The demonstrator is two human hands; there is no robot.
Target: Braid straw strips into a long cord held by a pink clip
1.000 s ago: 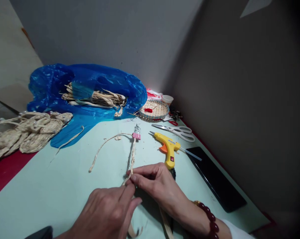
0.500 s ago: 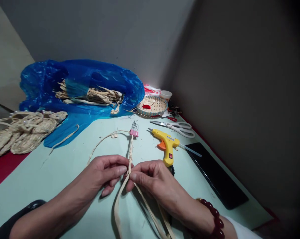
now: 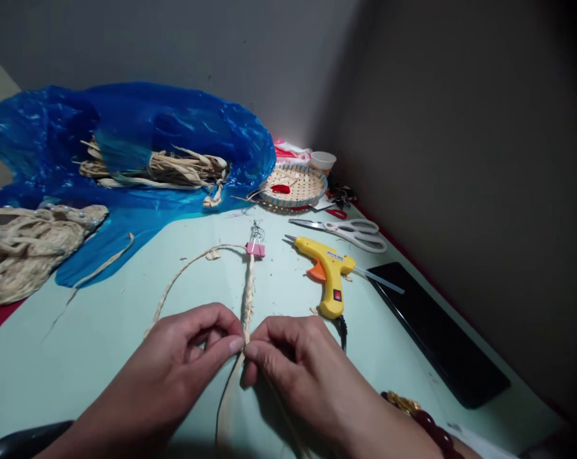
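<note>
A thin braid of pale dried plant fibre (image 3: 249, 290) runs toward me from a pink binder clip (image 3: 255, 249), which grips its far end. Both hands pinch the braid at its near end. My left hand (image 3: 192, 357) is closed on it from the left, thumb against forefinger. From the right, my right hand (image 3: 292, 363) is closed on it too, the fingertips of both hands nearly touching. Loose strands (image 3: 228, 401) trail from under the fingers toward me. A thinner twisted cord (image 3: 183, 271) curves left from the clip and passes behind my left hand.
To the right lie a yellow glue gun (image 3: 333, 277), white-handled scissors (image 3: 359, 233) and a flat black slab (image 3: 441, 338). Behind are a woven basket (image 3: 298, 188) and a blue plastic bag (image 3: 173, 115) with a fibre bundle (image 3: 187, 167). Woven straw pieces (image 3: 44, 255) lie left.
My fingers have drawn together on the braid and sit slightly nearer to me. Left fingers that were spread are now curled in. The view has shifted, with the table appearing closer.
</note>
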